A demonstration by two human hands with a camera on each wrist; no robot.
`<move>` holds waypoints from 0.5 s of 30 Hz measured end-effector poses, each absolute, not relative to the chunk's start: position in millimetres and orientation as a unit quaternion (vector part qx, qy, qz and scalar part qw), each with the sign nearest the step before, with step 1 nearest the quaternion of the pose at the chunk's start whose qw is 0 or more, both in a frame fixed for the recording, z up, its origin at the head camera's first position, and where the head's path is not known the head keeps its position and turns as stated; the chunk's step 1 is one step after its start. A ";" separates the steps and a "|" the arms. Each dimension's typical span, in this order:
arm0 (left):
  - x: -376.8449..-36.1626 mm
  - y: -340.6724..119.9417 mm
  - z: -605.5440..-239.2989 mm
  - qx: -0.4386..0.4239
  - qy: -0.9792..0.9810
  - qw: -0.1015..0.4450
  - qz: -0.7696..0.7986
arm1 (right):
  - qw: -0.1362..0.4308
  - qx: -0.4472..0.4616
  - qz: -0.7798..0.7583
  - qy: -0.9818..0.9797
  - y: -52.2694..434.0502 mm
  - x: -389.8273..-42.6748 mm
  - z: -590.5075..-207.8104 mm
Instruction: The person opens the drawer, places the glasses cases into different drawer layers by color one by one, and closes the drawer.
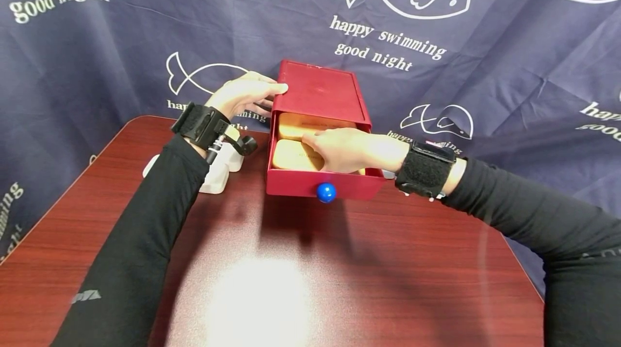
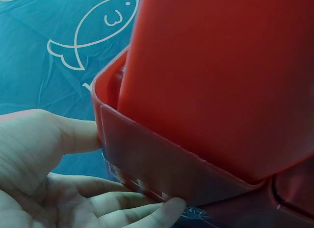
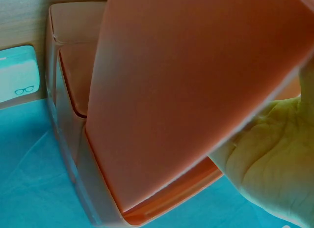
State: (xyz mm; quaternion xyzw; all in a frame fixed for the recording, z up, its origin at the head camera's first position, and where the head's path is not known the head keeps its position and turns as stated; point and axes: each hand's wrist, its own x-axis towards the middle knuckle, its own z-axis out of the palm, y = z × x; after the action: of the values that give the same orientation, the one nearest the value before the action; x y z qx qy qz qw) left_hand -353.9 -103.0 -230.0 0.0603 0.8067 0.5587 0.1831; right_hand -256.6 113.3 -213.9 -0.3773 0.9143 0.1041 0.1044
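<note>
Here, a red drawer box (image 1: 317, 96) stands at the far middle of the dark wood table (image 1: 339, 282), its drawer (image 1: 324, 182) pulled toward the near edge, blue knob (image 1: 326, 192) facing the person.

Left hand (image 1: 245, 96): on the box's left side. Thumb lies along the top left edge, fingers run down the side wall. The left wrist view shows thumb and fingertips (image 2: 167, 208) touching the red shell (image 2: 162, 159), fairly straight and a little apart, bracing rather than wrapped round it.

Right hand (image 1: 342, 148): reaches in from the right, over the open drawer. Its fingers lie on a tan, rounded case (image 1: 295, 155) in the near part of the drawer. A second tan case (image 1: 301, 125) lies just beyond it, partly under the box's roof. Whether the fingers curl round the near case's edge or only rest on it, I cannot tell. The right wrist view shows only palm (image 3: 267, 159) against a flat orange surface (image 3: 196, 90).

Key relation: the near case lies directly beneath and slightly left of the right fingers, long axis left to right across the drawer. The right hand is the nearer one.

Clearances: drawer walls close on left, right and near sides; box roof overhangs the far case. Open room is upward and toward the near edge. White objects (image 1: 220, 172) sit just left of the box, below the left wrist.
</note>
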 end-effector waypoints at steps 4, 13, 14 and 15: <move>-354.0 -103.2 -231.6 0.062 0.807 0.179 0.559 | 0.106 -0.374 0.103 0.915 113.5 -255.6 -214.4; -352.8 -104.3 -232.3 0.063 0.801 0.178 0.568 | 0.107 -0.372 0.099 0.917 114.3 -256.4 -215.4; -352.8 -104.4 -232.4 0.065 0.800 0.179 0.570 | 0.108 -0.371 0.098 0.917 114.3 -256.7 -215.5; -352.9 -104.6 -232.4 0.066 0.799 0.180 0.571 | 0.109 -0.370 0.098 0.917 114.2 -256.9 -215.6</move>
State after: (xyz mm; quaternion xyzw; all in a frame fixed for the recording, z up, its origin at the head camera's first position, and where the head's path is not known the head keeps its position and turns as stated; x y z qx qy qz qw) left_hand -352.9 -104.6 -232.4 0.0658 0.7985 0.5708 0.1797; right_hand -256.9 114.2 -215.6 -0.3698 0.9175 0.0980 0.1090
